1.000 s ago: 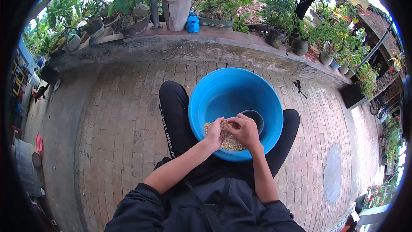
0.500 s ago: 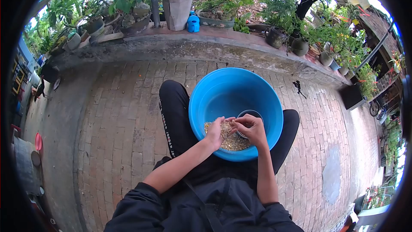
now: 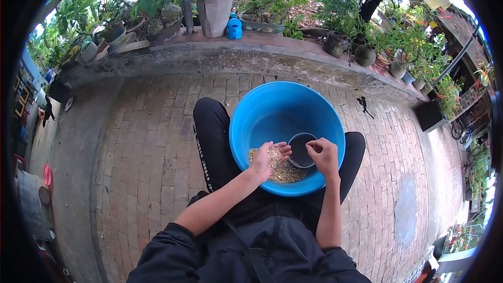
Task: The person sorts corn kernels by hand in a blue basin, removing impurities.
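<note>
A large blue basin [image 3: 285,106] rests on the person's lap. Mixed pale and yellow grains [image 3: 287,174] lie along its near side. Palm up, my left hand [image 3: 262,161] is cupped over them with a small heap of grains in it. Inside the basin, to the right of that hand, stands a round dark bowl [image 3: 301,151] with a light rim. My right hand [image 3: 324,156] is over the bowl's right edge, thumb and fingertips pinched together; anything between them is too small to make out.
Black-trousered knees [image 3: 210,126] flank the basin on a brick floor [image 3: 141,152]. Beyond runs a low concrete ledge [image 3: 209,58] with potted plants and a small blue container [image 3: 234,29]. A red object [image 3: 47,174] is at the left.
My right hand has moved right, away from my left palm to the bowl's right edge. More of the bowl and of the grains in my left palm now shows.
</note>
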Demonstrator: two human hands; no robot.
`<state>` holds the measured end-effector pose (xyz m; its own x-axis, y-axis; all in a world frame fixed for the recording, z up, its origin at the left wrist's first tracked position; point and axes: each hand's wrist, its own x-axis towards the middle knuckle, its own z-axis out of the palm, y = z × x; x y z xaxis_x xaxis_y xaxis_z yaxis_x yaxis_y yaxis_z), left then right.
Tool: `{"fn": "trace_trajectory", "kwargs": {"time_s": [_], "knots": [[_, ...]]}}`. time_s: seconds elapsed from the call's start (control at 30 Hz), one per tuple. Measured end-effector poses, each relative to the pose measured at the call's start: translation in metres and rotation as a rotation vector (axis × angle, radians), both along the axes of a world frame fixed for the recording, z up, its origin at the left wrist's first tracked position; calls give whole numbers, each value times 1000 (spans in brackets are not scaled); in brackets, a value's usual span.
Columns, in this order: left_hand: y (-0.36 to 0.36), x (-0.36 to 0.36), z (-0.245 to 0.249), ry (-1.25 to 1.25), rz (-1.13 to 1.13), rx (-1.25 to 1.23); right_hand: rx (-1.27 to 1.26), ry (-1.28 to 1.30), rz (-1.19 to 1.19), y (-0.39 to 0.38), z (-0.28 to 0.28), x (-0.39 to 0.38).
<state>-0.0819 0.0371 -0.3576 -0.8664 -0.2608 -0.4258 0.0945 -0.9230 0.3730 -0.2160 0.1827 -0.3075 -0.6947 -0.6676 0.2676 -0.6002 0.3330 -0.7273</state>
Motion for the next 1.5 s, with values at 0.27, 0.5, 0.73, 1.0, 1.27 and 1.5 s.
{"fn": "trace_trajectory", "kwargs": {"time_s": [0.27, 0.5, 0.73, 1.0, 1.27, 1.5], "knots": [[-2, -7, -12, -6, -13, 3, -57, 50, -31, 7, 1, -5], [-6, -16, -29, 25, 26, 121, -75, 46, 9, 13, 9, -2], [-12, -20, -47, 40, 55, 186, -167, 32, -94, 20, 2, 12], [-5, -17, -36, 19, 72, 216, -272, 144, -205, 38, -2, 29], [-11, -19, -22, -13, 106, 187, -250, 154, -155, 45, -17, 39], [-23, -14, -33, -11, 149, 247, -128, 103, -101, 52, -23, 31]]}}
